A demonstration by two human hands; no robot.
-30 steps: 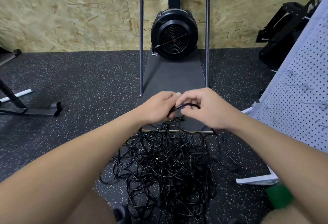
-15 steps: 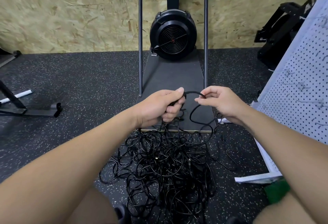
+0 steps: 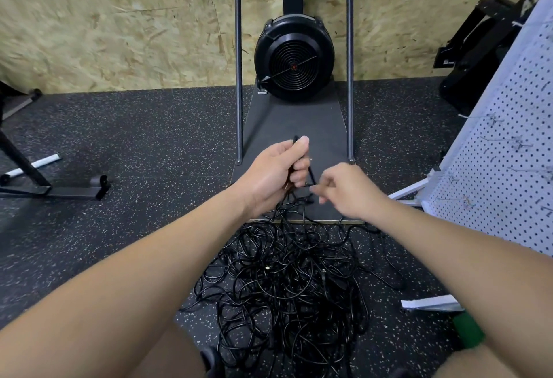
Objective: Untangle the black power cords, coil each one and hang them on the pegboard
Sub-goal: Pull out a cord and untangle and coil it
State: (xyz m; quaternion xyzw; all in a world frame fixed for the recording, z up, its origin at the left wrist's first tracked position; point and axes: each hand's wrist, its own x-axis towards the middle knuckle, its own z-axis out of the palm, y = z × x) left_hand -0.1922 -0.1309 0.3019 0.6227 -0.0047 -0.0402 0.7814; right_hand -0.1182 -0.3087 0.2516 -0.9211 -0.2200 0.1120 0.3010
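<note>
Coiling a cord end w/ both hands above the black cords (image 3: 287, 282), which lie heaped on the speckled floor (image 3: 134, 174) below and nearer than the hands; no. of cords in the heap can't be counted, too knotted. Two hands in view. Right hand (image 3: 350, 190): fingertips pinch a strand just beside the left fist. Left hand (image 3: 273, 175): clenched round the lifted cord (image 3: 311, 177), one end poking out above the thumb. Best practice, as judged: keep the left grip fixed as anchor, draw slack w/ the right in even loops, shake knots free before pulling tight. One pegboard (image 3: 505, 150) stands right of the right hand, several hooks, none loaded. One fan unit (image 3: 293, 61) beyond the hands.
</note>
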